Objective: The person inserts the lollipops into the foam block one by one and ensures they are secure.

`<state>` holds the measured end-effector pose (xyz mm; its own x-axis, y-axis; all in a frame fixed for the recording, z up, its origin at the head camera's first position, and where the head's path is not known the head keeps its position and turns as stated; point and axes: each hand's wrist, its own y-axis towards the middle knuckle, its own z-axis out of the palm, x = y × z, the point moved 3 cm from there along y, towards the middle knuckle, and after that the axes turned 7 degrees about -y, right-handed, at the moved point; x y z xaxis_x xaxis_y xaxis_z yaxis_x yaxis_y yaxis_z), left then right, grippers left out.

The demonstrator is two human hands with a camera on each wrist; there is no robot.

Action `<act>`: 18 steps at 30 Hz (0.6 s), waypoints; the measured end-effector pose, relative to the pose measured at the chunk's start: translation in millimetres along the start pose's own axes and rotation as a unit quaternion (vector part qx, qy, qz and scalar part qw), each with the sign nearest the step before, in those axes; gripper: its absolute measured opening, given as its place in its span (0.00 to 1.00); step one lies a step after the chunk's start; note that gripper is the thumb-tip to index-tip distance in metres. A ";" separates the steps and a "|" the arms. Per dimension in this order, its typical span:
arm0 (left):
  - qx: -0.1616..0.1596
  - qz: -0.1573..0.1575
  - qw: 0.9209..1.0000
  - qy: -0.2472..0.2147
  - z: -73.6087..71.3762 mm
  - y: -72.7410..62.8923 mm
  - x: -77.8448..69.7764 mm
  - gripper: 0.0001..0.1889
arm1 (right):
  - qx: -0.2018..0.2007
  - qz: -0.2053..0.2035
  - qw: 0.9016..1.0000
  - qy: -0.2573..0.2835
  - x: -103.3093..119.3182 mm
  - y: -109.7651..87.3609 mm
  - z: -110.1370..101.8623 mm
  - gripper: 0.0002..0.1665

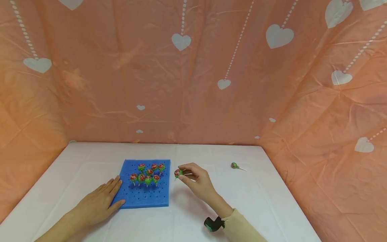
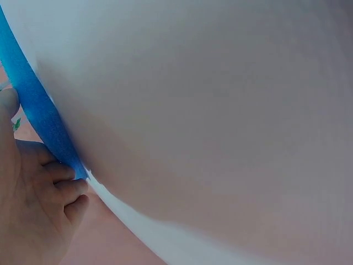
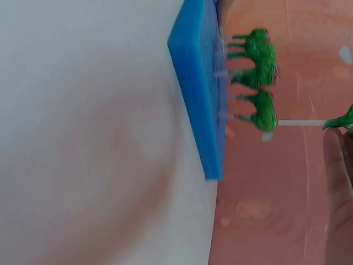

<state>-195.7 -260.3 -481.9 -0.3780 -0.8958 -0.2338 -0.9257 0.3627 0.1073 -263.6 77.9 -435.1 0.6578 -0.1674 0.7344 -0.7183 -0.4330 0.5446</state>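
A blue foam board point(image 1: 145, 196) dotted with small holes lies on the white table, and several lollipops point(image 1: 141, 177) in red and green wrappers stand upright in it. My left hand point(image 1: 98, 203) rests at the board's left edge, fingers straight and thumb over the near corner. Just off the board's right side, my right hand point(image 1: 196, 179) pinches another lollipop point(image 1: 178, 173) by its wrapped head. In the right wrist view, that lollipop's white stick point(image 3: 300, 122) shows bare below the wrapper, level with the heads of the standing lollipops point(image 3: 263, 110).
One more lollipop point(image 1: 234, 165) lies on its side at the right of the white table point(image 1: 254, 201). Orange cloth point(image 1: 196, 117) with white hearts hangs behind the table and along both sides. A black wrist device point(image 1: 213, 224) sits by the right sleeve.
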 end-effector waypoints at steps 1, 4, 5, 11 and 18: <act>0.000 0.000 1.000 0.000 0.1 0.1 0.0 0.41 | 0.004 -0.001 1.000 0.003 1.7 0.4 3.4 0.17; 0.001 -0.003 1.000 0.000 0.3 0.5 0.3 0.41 | 0.014 -0.016 1.000 0.010 6.3 1.6 13.7 0.17; 0.000 -0.002 1.000 0.001 0.4 0.9 0.4 0.41 | 0.017 -0.025 0.999 0.013 7.6 2.1 17.1 0.17; 0.002 -0.003 1.000 0.002 0.9 0.8 0.6 0.41 | 0.030 -0.035 0.998 0.036 12.9 4.0 33.6 0.15; -0.002 -0.001 1.000 -0.001 -0.2 -0.2 -0.7 0.41 | 0.056 -0.029 0.997 0.047 18.0 5.8 53.1 0.15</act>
<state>-195.3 -259.9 -481.6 -0.3753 -0.8964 -0.2359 -0.9268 0.3590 0.1105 -243.8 25.3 -440.2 0.6702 -0.0582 0.7399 -0.6461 -0.5362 0.5431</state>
